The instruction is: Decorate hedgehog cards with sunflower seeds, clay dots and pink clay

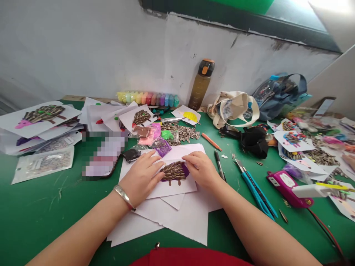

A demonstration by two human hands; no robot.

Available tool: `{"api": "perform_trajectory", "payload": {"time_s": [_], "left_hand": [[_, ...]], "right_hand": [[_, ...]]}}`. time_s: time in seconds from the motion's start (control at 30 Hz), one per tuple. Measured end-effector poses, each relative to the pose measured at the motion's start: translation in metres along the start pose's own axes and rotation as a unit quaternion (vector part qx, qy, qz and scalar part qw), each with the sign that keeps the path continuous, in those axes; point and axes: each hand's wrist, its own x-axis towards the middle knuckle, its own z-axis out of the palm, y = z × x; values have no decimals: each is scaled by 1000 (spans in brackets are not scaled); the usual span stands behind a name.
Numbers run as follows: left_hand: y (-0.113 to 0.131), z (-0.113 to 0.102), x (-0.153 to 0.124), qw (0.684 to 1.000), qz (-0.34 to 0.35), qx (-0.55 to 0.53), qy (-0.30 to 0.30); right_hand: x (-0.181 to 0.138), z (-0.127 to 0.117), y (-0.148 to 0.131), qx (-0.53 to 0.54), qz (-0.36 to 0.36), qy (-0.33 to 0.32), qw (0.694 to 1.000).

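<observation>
A white paper card [158, 191] lies in front of me on several loose white sheets [185, 218]. On it is a hedgehog picture [174, 172] with a body of striped sunflower seeds, a purple head at the right and two small brown legs. My left hand [144, 175], a silver bracelet at its wrist, rests flat on the card with fingers stretched over the picture's left end. At the purple head, my right hand [202, 170] has its thumb and fingertips pressed together; whatever is between them is hidden.
Beyond the card lie bags of coloured clay [161, 147] and a sunflower seed pile [183, 132]. Finished hedgehog cards [41, 114] are stacked left. Blue-handled cutters [257, 192], a pen [219, 165] and a magenta device [288, 188] lie right. Another person's hand [350, 162] shows at the edge.
</observation>
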Motion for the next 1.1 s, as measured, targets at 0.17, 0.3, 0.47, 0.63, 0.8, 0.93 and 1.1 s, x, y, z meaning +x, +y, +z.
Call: {"api": "perform_trajectory", "payload": {"time_s": [0.17, 0.3, 0.47, 0.63, 0.8, 0.93, 1.1], "left_hand": [[15, -3, 14, 999, 12, 11, -41], [20, 11, 22, 996, -7, 26, -85], [21, 24, 19, 995, -21, 11, -94], [21, 28, 14, 996, -26, 7, -87], [21, 32, 12, 998, -23, 7, -56], [21, 36, 10, 998, -22, 14, -48], [21, 37, 8, 998, -14, 33, -46]], "right_hand": [[0, -2, -3, -23, 17, -29, 999], [1, -3, -4, -28, 25, -38, 999], [1, -2, -7, -27, 25, -53, 998], [0, 0, -8, -24, 23, -54, 998], [0, 0, -8, -27, 17, -52, 998], [0, 1, -8, -27, 14, -46, 998], [4, -5, -3, -19, 20, -24, 999]]}}
